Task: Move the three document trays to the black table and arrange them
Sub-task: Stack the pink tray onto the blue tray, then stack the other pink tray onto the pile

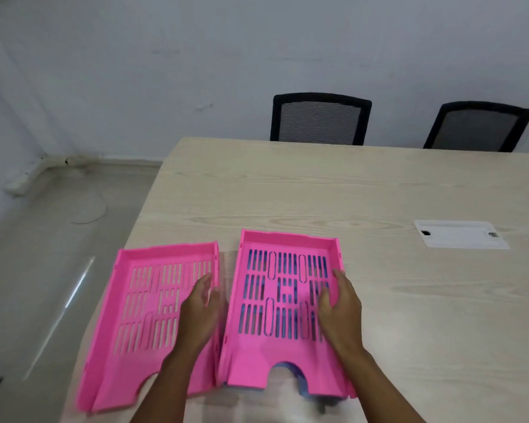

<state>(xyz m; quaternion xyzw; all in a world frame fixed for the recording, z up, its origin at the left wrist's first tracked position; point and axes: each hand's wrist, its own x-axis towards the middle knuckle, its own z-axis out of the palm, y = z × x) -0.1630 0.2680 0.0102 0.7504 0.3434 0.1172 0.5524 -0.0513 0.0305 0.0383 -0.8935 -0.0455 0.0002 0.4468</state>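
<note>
Hands (200,309) (338,303) flank stacked pink tray (284,312).

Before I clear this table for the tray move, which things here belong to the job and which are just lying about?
Job: left pink tray; right pink tray, stacked on a blue tray; left hand; right hand.

Lying about: white cable cover in the wooden table; two black chairs.
</note>
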